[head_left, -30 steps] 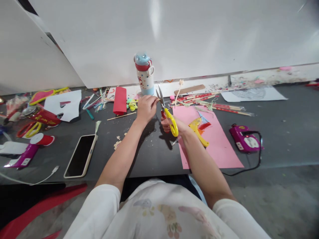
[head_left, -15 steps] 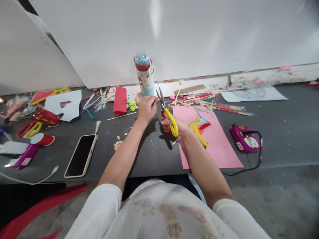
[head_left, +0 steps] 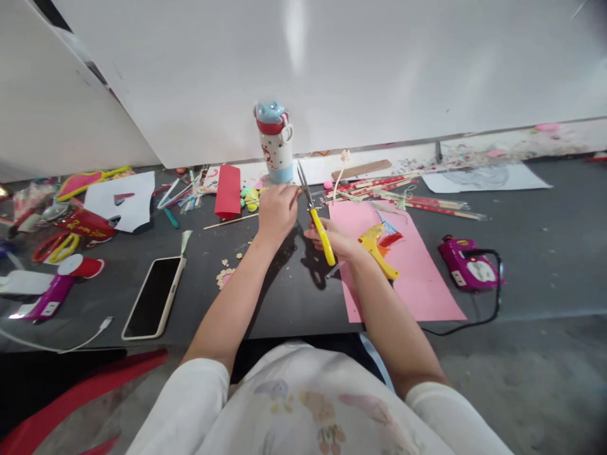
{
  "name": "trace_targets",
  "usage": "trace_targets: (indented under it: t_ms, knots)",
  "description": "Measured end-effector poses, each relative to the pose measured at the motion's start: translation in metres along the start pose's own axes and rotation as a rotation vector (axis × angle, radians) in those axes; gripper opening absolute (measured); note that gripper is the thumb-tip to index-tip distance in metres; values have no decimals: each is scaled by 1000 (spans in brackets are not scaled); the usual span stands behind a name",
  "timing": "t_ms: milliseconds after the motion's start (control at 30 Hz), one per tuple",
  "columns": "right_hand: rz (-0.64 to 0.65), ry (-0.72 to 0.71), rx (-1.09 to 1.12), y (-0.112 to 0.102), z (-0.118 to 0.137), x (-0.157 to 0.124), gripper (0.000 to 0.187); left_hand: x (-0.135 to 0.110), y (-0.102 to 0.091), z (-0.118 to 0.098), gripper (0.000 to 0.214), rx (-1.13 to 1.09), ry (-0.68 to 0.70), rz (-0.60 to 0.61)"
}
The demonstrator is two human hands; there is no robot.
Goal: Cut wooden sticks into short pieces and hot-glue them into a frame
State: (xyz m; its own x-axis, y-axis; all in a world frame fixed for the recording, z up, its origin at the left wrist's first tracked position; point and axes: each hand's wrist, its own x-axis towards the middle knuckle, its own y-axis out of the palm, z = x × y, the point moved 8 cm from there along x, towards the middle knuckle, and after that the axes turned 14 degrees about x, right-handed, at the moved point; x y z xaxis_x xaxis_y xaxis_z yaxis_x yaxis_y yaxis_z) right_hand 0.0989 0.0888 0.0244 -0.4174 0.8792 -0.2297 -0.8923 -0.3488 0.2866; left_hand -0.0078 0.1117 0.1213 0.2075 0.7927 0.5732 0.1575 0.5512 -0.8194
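My right hand (head_left: 332, 241) grips yellow-handled scissors (head_left: 317, 218) above the dark table (head_left: 545, 246), blades pointing up and away. My left hand (head_left: 277, 210) is closed in a pinch on a thin stick whose tip pokes out by the blades at centre. A pink paper sheet (head_left: 417, 272) lies just right of my hands, with a yellow glue gun (head_left: 377, 248) resting on it. Small pale scraps (head_left: 222, 275) lie scattered on the table under my left forearm.
A phone (head_left: 152, 297) lies at left, a red folded card (head_left: 228, 190) and a child's bottle (head_left: 275, 143) behind my hands. A purple glue gun (head_left: 467, 265) with black cord sits right. Sticks (head_left: 417, 201), papers, red cups (head_left: 80, 265) and other scissors (head_left: 54, 245) clutter the far and left table.
The scissors have turned edge-on, so the handle loop no longer shows open. My right hand has shifted slightly. My left hand stays pinched at the blades.
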Motion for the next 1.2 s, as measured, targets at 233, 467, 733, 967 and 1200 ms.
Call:
trace_targets:
  t_ms: [233, 467, 733, 967, 1200]
  knots:
    - [-139, -166, -493, 2, 24, -11, 29, -19, -25, 5, 22, -80, -61, -55]
    - [-150, -283, -598, 8, 36, -21, 33, -36, -34, 15, 16, -240, -73, -107]
    - [-137, -360, -678, 12, 42, -27, 51, -38, -41, 17, 21, -359, -65, -79]
    - [-116, -332, -688, 12, 40, -26, 51, -38, -39, 19, 31, -366, -43, 18]
    - [-97, -267, -646, 12, 34, -23, 46, -40, -38, 19, 34, -341, -42, 47]
